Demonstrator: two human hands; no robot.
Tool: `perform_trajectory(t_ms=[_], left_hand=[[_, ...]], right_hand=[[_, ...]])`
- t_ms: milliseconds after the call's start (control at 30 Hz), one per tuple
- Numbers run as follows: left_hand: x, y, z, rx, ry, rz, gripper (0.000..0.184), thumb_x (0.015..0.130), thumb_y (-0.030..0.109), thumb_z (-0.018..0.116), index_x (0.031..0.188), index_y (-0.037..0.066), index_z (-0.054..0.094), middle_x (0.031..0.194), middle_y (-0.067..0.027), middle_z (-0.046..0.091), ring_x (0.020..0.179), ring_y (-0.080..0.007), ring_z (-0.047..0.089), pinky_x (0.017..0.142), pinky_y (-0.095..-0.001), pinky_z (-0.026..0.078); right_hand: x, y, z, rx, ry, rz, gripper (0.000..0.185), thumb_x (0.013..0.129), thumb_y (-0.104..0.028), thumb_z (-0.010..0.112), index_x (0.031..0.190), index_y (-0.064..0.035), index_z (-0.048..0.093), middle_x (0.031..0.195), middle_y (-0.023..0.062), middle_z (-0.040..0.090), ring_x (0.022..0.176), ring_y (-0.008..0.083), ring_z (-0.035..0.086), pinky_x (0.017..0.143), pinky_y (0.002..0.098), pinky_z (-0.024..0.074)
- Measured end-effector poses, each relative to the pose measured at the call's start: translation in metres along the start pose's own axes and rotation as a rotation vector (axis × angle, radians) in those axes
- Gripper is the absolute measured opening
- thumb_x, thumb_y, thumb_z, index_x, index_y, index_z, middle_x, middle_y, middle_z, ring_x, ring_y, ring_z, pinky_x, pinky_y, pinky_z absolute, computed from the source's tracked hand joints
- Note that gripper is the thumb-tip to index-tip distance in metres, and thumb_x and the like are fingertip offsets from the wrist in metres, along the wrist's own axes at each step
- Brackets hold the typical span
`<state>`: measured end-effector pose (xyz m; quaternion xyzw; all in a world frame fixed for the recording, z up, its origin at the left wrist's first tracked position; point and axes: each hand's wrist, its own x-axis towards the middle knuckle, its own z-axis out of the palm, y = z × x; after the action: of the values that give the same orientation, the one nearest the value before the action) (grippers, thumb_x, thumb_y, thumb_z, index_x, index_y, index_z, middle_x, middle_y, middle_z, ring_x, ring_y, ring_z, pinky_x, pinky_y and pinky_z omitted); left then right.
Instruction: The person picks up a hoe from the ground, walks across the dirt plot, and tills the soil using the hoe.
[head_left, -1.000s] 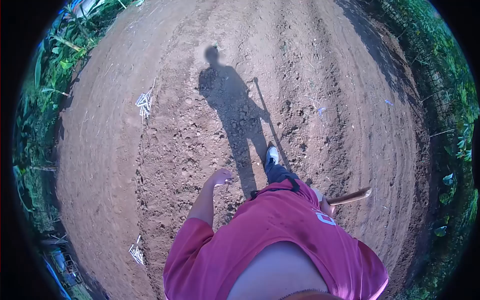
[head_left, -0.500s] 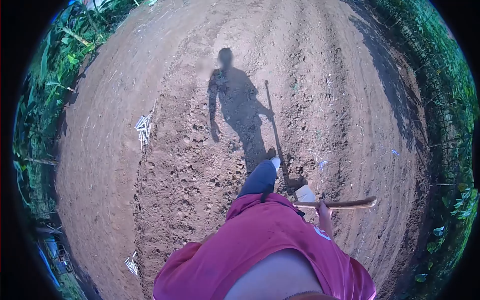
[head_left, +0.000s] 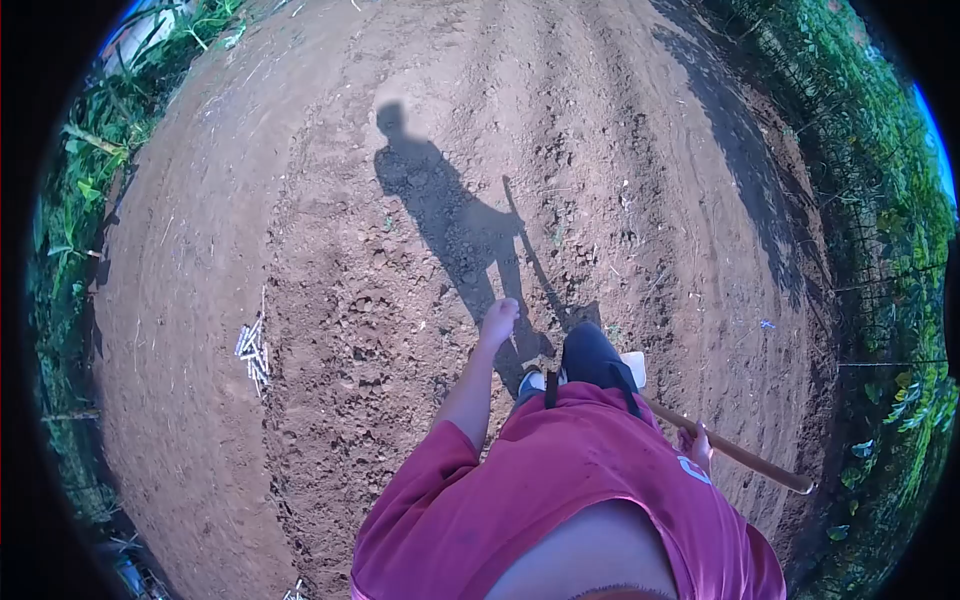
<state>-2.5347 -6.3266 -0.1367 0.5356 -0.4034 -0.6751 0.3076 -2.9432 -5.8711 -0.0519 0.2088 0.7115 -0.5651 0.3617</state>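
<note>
My right hand [head_left: 697, 443] is wrapped round the wooden handle of a hoe [head_left: 755, 462], low at my right side. The handle slants, its butt end pointing right and back, while the hoe's flat pale blade [head_left: 634, 369] shows just beyond my right leg. My left hand [head_left: 500, 322] swings out in front of my body, fingers curled in, with nothing seen in it. Below it lies loose, cloddy brown soil [head_left: 370, 400].
A heap of short pale sticks [head_left: 253, 352] lies on the soil to the left, with another small pile [head_left: 295, 590] at the bottom edge. Plants and a wire fence [head_left: 880, 290] border the right side; greenery [head_left: 85, 190] lines the left. My shadow falls ahead.
My left arm has swung forward into view. My legs have changed position in a step, and the hoe has tilted, its butt end lower and farther right. The stick heap appears lower in view.
</note>
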Motion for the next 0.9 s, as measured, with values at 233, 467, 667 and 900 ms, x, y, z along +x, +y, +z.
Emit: perform_trajectory(t_ms=[233,467,667,900], left_hand=[[0.140,0.177,0.071,0.408,-0.450,0.226,0.038,0.095,0.031,0.062,0.117,0.001,0.061,0.103,-0.0086,0.068,0.093,-0.0183,0.065,0.085,-0.0321,0.051],[0.315,0.047,-0.196,1.089,0.102,-0.334,0.025,0.093,0.029,0.057,0.100,0.010,0.071,0.089,-0.0125,0.073,0.078,-0.0223,0.069,0.073,-0.0361,0.054],[0.262,0.062,-0.149,0.394,0.255,-0.691,0.047,0.094,0.044,0.055,0.115,0.004,0.067,0.107,-0.0177,0.070,0.098,-0.0287,0.068,0.086,-0.0394,0.052],[0.342,0.149,-0.063,0.321,0.171,-0.814,0.048,0.094,0.044,0.051,0.112,0.003,0.067,0.113,-0.0203,0.068,0.102,-0.0300,0.067,0.087,-0.0380,0.052]], right_hand=[[0.061,-0.037,0.175,-0.113,0.092,-0.139,0.034,0.091,-0.033,0.069,0.105,-0.0040,0.058,0.080,0.0122,0.068,0.070,0.0173,0.068,0.054,0.0281,0.0530],[0.185,-0.110,0.394,-0.838,0.107,-0.169,0.027,0.079,-0.029,0.073,0.090,-0.0052,0.067,0.069,0.0063,0.066,0.057,0.0172,0.063,0.051,0.0334,0.0504],[0.207,-0.248,0.540,-0.666,-0.058,0.008,0.021,0.086,-0.027,0.066,0.088,-0.0066,0.062,0.058,0.0043,0.057,0.038,0.0126,0.050,0.034,0.0281,0.0383],[0.298,-0.311,0.744,-0.455,-0.066,0.096,0.018,0.086,-0.022,0.066,0.097,-0.0094,0.059,0.056,0.0050,0.052,0.037,0.0149,0.048,0.032,0.0291,0.0374]])
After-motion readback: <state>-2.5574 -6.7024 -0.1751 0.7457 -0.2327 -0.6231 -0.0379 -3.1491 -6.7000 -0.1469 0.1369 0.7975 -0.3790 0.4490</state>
